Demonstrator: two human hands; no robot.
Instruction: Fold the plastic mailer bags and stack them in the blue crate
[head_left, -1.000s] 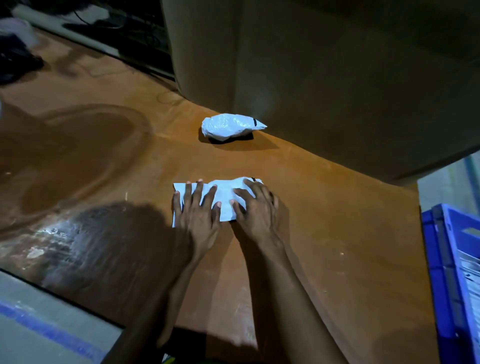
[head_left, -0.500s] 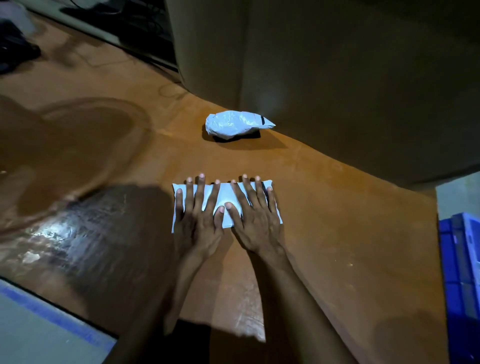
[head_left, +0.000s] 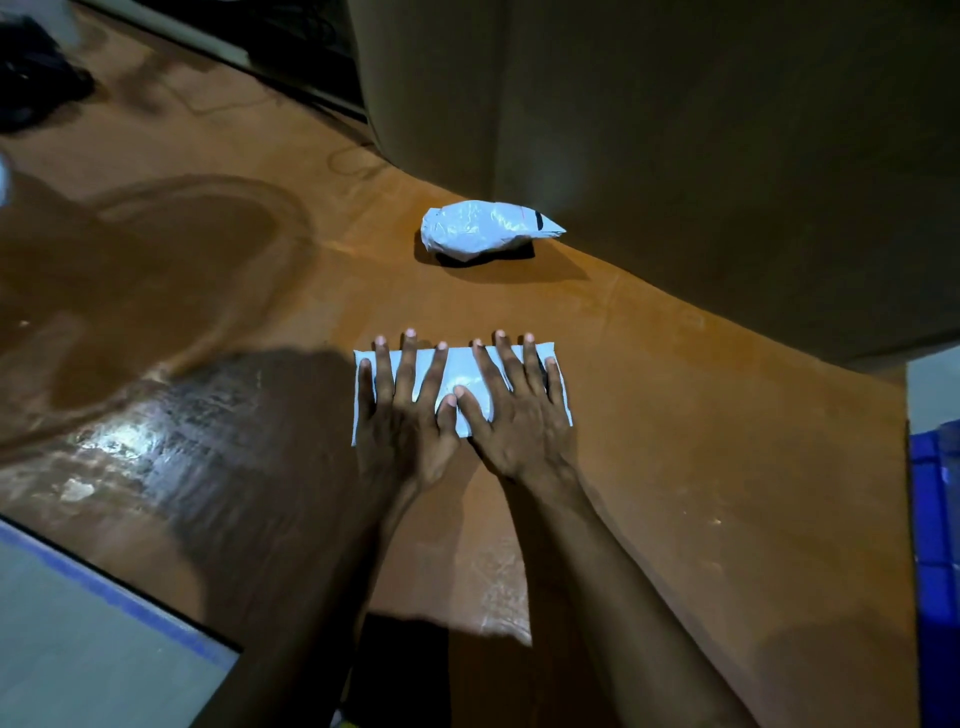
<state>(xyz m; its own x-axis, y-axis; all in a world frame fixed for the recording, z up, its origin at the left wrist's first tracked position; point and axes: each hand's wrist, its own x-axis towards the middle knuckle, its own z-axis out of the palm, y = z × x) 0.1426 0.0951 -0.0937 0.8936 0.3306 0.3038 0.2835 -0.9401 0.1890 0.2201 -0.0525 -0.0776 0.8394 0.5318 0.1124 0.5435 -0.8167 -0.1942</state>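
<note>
Stained brown table (dim room), blue crate at right.

Dim scene; glare on table; edges distorted.

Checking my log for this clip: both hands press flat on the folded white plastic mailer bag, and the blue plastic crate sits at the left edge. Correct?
Not quite: the head view shows the blue plastic crate at the right edge, not the left. The left hand and right hand do press flat on the folded white plastic mailer bag.
</note>
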